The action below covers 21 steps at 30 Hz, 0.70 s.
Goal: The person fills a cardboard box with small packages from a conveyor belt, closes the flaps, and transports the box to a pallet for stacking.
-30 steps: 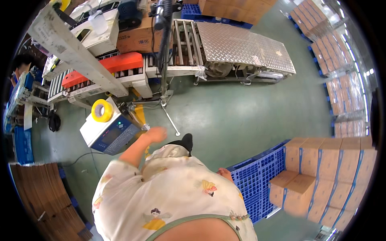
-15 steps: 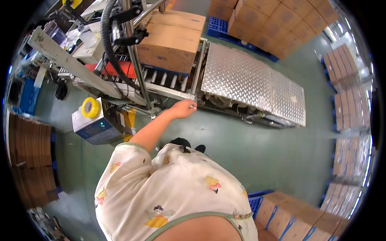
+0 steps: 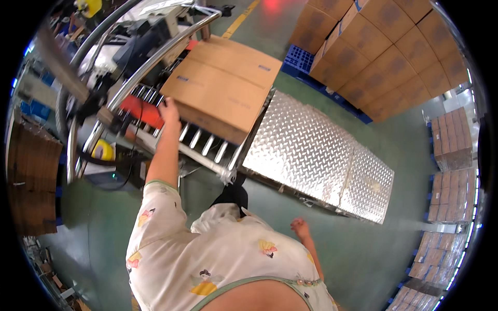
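Note:
A closed cardboard carton rests on the roller conveyor ahead of me. My left hand reaches to the carton's near left corner, fingers stretched out and touching its side, not wrapped around it. Beside that hand a red panel lies across the rollers. Low beside my body, to the right, hangs my right hand. Its fingers are loosely bent and apart, and I see nothing in them. The nearest thing to it is the edge of the silver tread-plate platform.
Curved metal tubes and a dark hose rise close to my left arm. A box-shaped device with a yellow tape roll stands below them. Stacked cartons on a blue pallet fill the far right; wrapped stacks line the right side.
My left hand has moved left and forward from the conveyor's near corner to the carton. My right hand has come into view. The whole view has shifted as I moved closer to the conveyor.

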### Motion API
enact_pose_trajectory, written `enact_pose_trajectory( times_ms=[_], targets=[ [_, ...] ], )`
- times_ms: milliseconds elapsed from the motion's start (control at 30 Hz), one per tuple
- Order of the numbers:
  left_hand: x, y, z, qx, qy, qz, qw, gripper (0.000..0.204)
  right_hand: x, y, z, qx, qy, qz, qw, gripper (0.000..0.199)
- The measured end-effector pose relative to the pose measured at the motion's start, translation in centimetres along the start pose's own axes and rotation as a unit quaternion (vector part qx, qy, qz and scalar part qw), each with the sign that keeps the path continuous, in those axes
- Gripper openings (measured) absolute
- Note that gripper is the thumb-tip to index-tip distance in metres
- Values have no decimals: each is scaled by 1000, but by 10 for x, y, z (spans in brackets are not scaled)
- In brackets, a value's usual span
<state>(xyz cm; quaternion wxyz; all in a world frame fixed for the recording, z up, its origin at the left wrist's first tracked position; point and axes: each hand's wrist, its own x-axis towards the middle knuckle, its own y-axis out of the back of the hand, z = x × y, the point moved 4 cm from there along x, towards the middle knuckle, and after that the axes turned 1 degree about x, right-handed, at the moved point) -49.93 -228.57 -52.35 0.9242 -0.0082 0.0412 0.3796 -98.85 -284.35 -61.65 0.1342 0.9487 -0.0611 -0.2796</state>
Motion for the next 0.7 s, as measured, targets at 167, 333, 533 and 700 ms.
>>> enact_pose_trajectory(
  times_ms=[167,333,533,700],
  targets=[
    [42,-25,14,27,-53,30,998,47,33,3,-61,-243,-23,-44,969,31],
    [-30,2,30,193,-129,28,972,31,89,19,-155,-42,-78,-71,994,31],
    [-254,31,-11,24,318,-149,936,40,256,36,-273,104,24,156,982,41],
    [-199,-17,-109,-246,189,-107,945,65,340,79,-291,325,90,122,933,46]
  ],
)
